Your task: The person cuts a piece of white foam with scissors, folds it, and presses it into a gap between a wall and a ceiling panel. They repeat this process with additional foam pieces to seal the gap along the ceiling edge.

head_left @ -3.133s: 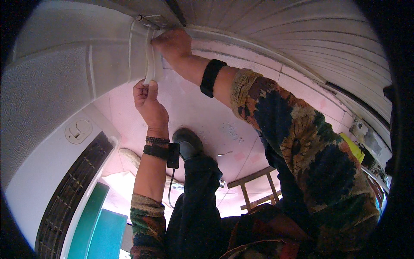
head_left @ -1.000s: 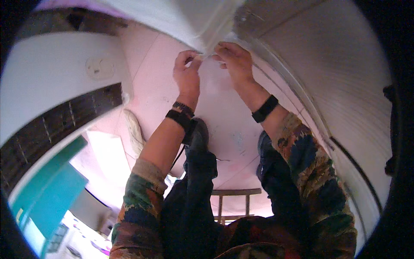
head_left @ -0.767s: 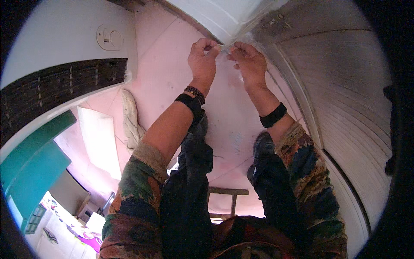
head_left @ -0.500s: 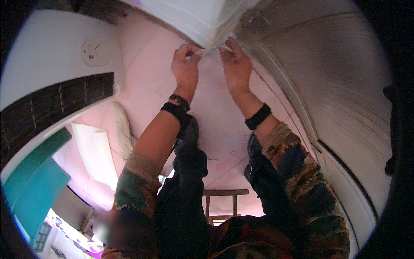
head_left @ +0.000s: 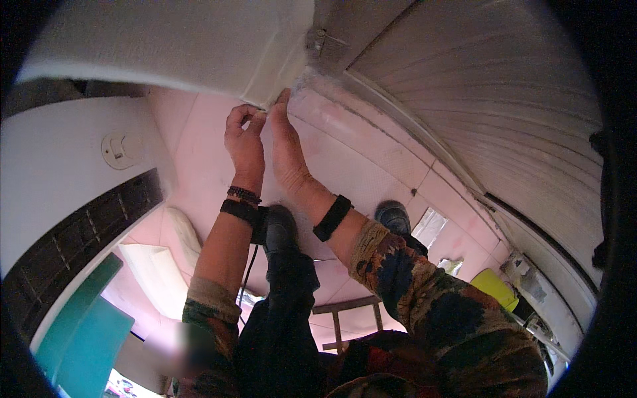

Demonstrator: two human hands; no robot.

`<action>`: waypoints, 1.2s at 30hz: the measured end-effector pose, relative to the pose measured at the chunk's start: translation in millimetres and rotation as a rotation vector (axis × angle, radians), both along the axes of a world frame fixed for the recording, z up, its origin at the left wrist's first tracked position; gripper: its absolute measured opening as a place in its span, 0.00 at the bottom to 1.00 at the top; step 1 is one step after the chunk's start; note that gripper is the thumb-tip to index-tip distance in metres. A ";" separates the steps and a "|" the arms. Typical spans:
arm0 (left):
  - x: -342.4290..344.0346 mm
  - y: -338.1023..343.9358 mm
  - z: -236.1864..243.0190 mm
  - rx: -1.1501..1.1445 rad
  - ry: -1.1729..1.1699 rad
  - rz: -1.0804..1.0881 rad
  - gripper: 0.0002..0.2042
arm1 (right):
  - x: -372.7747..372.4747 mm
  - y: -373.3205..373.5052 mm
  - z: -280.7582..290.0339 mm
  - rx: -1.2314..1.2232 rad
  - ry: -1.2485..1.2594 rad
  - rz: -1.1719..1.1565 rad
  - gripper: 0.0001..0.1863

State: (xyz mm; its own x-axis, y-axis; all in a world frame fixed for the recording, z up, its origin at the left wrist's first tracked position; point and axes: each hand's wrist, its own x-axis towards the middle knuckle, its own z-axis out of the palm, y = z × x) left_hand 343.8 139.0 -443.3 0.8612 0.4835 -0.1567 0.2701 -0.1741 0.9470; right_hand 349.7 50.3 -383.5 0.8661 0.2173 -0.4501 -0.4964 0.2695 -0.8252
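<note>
Above my hands is a large white panel-like surface (head_left: 179, 50) with a pale strip (head_left: 275, 76) running down to its lower corner. My left hand (head_left: 247, 140) is closed in a pinch at that corner, and whatever lies between thumb and fingertips is too small to make out. Close beside it, my right hand (head_left: 288, 146) is held edge-on, its fingers stretched out and touching the strip. The far sides of its fingers are hidden. Both wrists carry black bands, and the left one also has a beaded bracelet (head_left: 243, 194).
A grey ribbed door-like panel (head_left: 491, 86) rises on the right. At left stand a white cabinet-like unit with a dark grille (head_left: 79, 245) and a teal box (head_left: 96, 345). On the pink tiled floor (head_left: 358, 156) are a wooden stool (head_left: 345, 308) and a yellow-green container (head_left: 494, 290).
My view has shifted, so the panel corner and hands sit further left. The right hand has gone from bent fingers, apart from the left, to stretched fingers close beside it. The left still pinches.
</note>
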 end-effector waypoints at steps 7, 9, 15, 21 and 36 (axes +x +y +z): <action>1.6 0.9 4.6 -0.044 0.050 0.009 0.04 | 12.2 -12.8 -4.2 -0.010 0.147 0.064 0.52; 1.3 1.2 6.1 -0.056 0.028 -0.011 0.04 | 14.2 -10.2 -9.9 0.002 0.070 0.008 0.50; 1.4 -1.1 2.9 -0.033 -0.007 -0.036 0.05 | 29.7 -13.5 -26.8 -0.093 -0.175 -0.039 0.46; -0.3 3.9 -3.1 -0.008 0.050 -0.021 0.06 | 53.1 -15.8 -31.6 -0.210 -0.261 -0.071 0.45; -1.3 2.3 -0.5 -0.143 0.049 -0.010 0.06 | 63.4 -45.1 -13.6 -0.077 -0.154 0.013 0.44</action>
State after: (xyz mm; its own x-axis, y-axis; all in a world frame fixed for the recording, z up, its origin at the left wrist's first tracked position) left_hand 342.5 141.4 -443.8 0.8555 0.4449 -0.2649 0.3152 -0.0416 0.9481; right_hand 413.1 5.2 -397.1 0.9236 0.1989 -0.3277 -0.3652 0.1969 -0.9099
